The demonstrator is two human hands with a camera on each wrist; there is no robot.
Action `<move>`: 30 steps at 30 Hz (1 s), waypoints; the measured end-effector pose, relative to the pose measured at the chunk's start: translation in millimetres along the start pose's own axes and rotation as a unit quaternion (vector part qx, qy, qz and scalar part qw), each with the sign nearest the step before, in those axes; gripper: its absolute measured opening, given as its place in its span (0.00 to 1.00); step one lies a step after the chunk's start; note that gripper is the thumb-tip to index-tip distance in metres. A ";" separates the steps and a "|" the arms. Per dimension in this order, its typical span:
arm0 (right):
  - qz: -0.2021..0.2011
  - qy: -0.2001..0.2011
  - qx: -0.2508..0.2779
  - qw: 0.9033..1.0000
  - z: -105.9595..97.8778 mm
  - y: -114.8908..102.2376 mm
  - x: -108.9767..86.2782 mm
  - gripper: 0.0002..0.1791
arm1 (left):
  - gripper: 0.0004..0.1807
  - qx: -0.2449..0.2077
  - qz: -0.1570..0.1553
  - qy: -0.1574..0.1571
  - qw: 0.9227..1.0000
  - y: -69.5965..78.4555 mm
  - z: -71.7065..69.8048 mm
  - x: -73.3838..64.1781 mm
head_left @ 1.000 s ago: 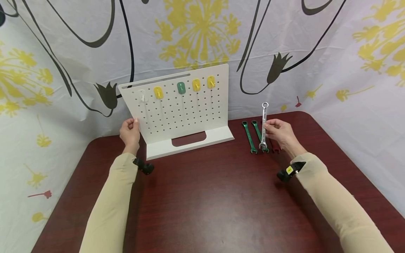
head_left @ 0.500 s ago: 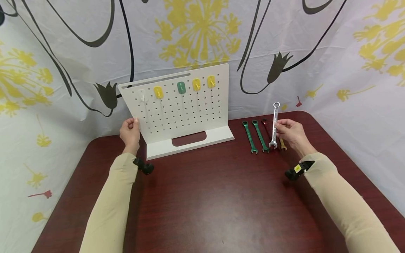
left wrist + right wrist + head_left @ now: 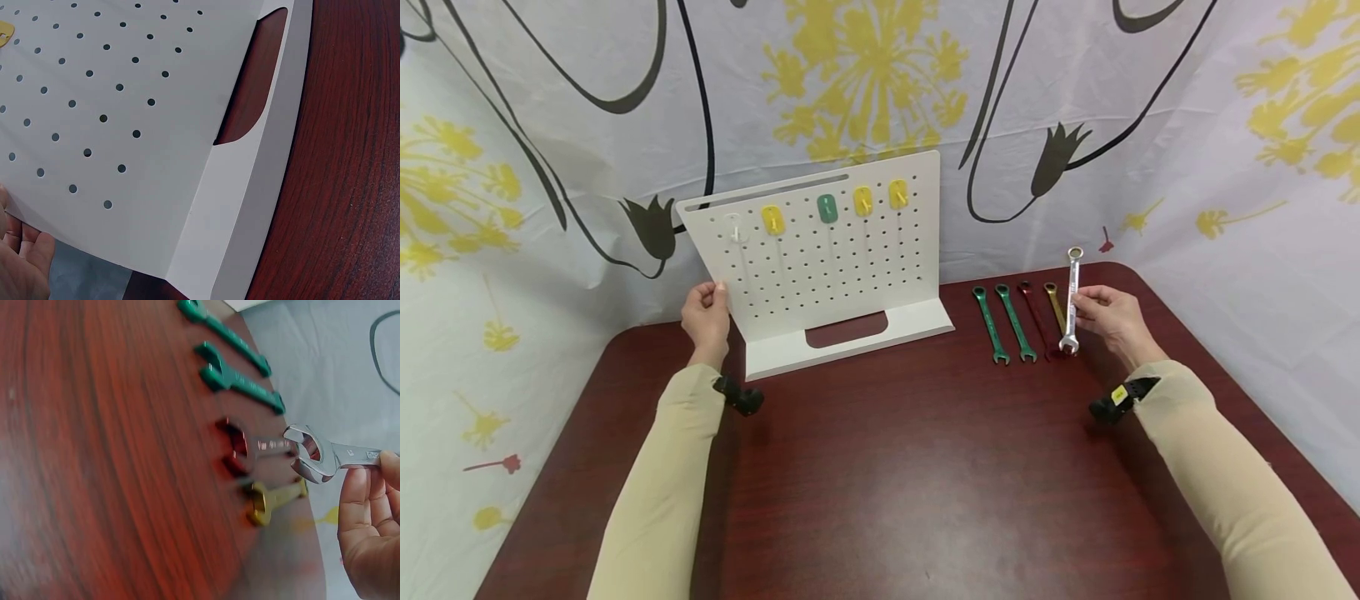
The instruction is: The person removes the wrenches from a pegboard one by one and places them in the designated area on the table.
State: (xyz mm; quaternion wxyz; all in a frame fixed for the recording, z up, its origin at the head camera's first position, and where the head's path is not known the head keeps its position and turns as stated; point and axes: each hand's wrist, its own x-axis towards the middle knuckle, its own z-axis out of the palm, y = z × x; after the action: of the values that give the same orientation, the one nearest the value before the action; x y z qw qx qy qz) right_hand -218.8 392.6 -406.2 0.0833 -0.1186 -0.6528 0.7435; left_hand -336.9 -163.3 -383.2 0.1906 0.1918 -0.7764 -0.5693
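Observation:
My left hand point(image 3: 706, 325) grips the left edge of a white pegboard point(image 3: 808, 287), thumb in front. In the left wrist view the fingers behind the board are partly hidden. On the right, my right hand point(image 3: 1116, 323) pinches a silver combination wrench point(image 3: 1072, 292) by its shank, ring end up, raised over the table. Left of it lie two green wrenches point(image 3: 990, 327) side by side, then a red wrench point(image 3: 1036, 312) and a gold wrench point(image 3: 1054, 302). The silver wrench covers part of the gold one in the head view. All their open ends face me.
Along the pegboard's top sit three yellow hooks point(image 3: 772, 220), a green hook point(image 3: 827, 208) and a white hook point(image 3: 736, 228). The board's foot has a cut-out slot. A patterned cloth point(image 3: 1000, 100) hangs behind the dark red table point(image 3: 917, 467).
My right hand has carried the silver wrench rightward, from over the green wrenches past the red to beside the gold, uncovering the others. My left hand stays on the pegboard.

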 end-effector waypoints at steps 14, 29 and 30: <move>0.036 0.022 -0.053 0.998 -21.7 2.4 8.8 0.08 | 0.20 -0.005 -0.005 -0.002 1.000 -3.3 -1.5 3.1; 0.044 0.037 -0.134 0.989 -31.7 6.4 13.0 0.09 | 0.19 -0.007 -0.007 -0.007 1.000 -2.6 -1.5 1.7; 0.044 0.038 -0.148 0.987 -31.9 6.3 13.5 0.09 | 0.19 -0.009 -0.007 -0.007 1.000 -2.2 -1.4 1.6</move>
State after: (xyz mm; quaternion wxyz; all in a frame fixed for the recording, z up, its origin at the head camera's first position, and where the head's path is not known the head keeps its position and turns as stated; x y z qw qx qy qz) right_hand -222.4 425.9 -417.1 0.0571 -0.1861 -0.7459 0.6370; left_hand -337.4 -165.8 -384.8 0.1826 0.1915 -0.7715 -0.5786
